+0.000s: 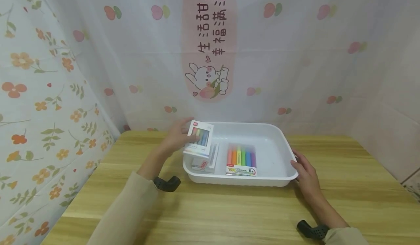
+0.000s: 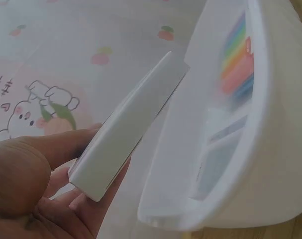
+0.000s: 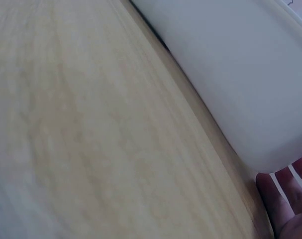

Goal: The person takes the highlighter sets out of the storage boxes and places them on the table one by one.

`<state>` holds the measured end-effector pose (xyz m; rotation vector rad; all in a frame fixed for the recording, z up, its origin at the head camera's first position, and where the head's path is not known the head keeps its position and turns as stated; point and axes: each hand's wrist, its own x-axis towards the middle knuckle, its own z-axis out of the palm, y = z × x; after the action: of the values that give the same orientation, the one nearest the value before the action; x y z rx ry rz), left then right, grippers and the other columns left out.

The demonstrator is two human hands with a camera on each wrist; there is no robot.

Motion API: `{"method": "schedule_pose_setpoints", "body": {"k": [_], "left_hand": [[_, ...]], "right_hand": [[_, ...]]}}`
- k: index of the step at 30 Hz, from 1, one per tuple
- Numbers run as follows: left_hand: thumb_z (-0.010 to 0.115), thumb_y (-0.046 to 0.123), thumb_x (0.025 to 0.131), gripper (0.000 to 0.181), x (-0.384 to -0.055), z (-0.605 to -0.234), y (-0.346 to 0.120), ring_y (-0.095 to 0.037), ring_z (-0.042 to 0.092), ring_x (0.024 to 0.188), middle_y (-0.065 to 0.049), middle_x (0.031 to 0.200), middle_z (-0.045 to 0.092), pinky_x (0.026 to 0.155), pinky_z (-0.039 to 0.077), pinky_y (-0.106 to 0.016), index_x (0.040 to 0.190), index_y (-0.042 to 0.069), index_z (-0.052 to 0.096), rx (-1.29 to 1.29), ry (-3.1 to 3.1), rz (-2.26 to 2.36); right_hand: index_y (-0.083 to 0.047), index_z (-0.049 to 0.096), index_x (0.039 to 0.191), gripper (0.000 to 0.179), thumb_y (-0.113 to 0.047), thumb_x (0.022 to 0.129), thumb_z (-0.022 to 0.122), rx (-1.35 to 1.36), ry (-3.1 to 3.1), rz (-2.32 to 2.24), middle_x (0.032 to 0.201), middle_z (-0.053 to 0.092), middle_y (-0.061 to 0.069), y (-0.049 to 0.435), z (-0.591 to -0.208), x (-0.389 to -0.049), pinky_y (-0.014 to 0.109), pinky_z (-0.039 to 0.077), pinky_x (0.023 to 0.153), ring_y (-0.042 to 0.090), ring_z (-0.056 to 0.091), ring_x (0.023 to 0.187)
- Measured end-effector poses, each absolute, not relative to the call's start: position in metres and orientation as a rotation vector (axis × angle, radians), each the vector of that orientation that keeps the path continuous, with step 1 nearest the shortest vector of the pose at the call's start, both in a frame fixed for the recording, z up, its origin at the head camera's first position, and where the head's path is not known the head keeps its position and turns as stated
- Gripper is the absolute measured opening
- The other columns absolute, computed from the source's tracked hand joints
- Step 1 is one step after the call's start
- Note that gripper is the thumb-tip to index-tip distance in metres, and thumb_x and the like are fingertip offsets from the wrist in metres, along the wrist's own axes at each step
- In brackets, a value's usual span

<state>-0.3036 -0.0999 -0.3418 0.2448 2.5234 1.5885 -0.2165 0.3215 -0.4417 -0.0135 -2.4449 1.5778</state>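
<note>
My left hand (image 1: pixel 177 137) holds a white box of coloured sticks (image 1: pixel 206 151) between thumb and fingers, tilted above the left end of a white tray (image 1: pixel 272 181). A window in its front shows the sticks, and there is a red logo at the top. In the left wrist view, the box (image 2: pixel 126 129) is seen edge-on. At the tray's right end, my right hand (image 1: pixel 308 175) grips the rim, thumb over the edge. Its fingers (image 3: pixel 290 191) show under the tray's corner in the right wrist view. Inside the tray lies a clear pack of highlighters (image 1: pixel 241 159) in rainbow colours.
Another white box (image 1: pixel 203 164) lies in the tray's left part, partly covered by the held one. The tray stands on a wood-grain table (image 1: pixel 242 212). Behind it hangs a printed curtain (image 1: pixel 262 73), with a floral one (image 1: pixel 42 102) at the left.
</note>
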Motion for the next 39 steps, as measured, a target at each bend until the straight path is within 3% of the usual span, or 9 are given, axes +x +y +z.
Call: {"method": "schedule_pose_setpoints", "body": {"k": [7,13,20,32,39], "left_hand": [[0.074,0.018,0.092,0.083,-0.287,-0.349,-0.122,-0.033,0.069,0.115,-0.023,0.149,0.052,0.086,0.059,-0.032,0.161,0.024,0.026,0.183,2.461,1.764],[0.074,0.016,0.092,0.084,-0.280,-0.347,-0.133,-0.025,0.073,0.100,-0.026,0.141,0.059,0.075,0.059,-0.024,0.161,0.021,0.025,0.189,2.492,1.840],[0.073,0.016,0.093,0.083,-0.280,-0.337,-0.147,-0.022,0.072,0.100,-0.023,0.144,0.057,0.075,0.059,-0.022,0.161,0.021,0.025,0.170,2.538,1.831],[0.072,0.015,0.094,0.085,-0.287,-0.339,-0.155,-0.012,0.072,0.092,-0.023,0.145,0.057,0.073,0.059,-0.021,0.162,0.021,0.023,0.126,2.497,1.878],[0.071,0.015,0.094,0.084,-0.292,-0.348,-0.155,-0.016,0.072,0.099,-0.021,0.149,0.054,0.074,0.059,-0.020,0.163,0.023,0.022,0.089,2.491,1.860]], "right_hand": [[-0.008,0.033,0.157,0.054,-0.033,0.110,0.036,0.004,-2.429,1.612,0.159,0.036,0.026,0.319,-0.440,-0.215,0.009,0.051,0.080,-0.020,0.047,0.104],[-0.007,0.034,0.157,0.053,-0.032,0.110,0.036,0.031,-2.417,1.605,0.156,0.038,0.030,0.319,-0.440,-0.215,0.010,0.052,0.078,-0.019,0.050,0.103],[-0.008,0.033,0.157,0.054,-0.032,0.109,0.037,0.067,-2.383,1.671,0.157,0.038,0.030,0.312,-0.437,-0.222,0.011,0.053,0.080,-0.014,0.053,0.106],[-0.007,0.032,0.158,0.053,-0.030,0.110,0.036,0.002,-2.400,1.676,0.158,0.036,0.029,0.320,-0.441,-0.222,0.007,0.051,0.079,-0.018,0.050,0.104],[-0.007,0.031,0.158,0.055,-0.031,0.109,0.036,-0.027,-2.409,1.662,0.158,0.036,0.029,0.321,-0.441,-0.220,0.006,0.050,0.079,-0.018,0.048,0.104]]}}
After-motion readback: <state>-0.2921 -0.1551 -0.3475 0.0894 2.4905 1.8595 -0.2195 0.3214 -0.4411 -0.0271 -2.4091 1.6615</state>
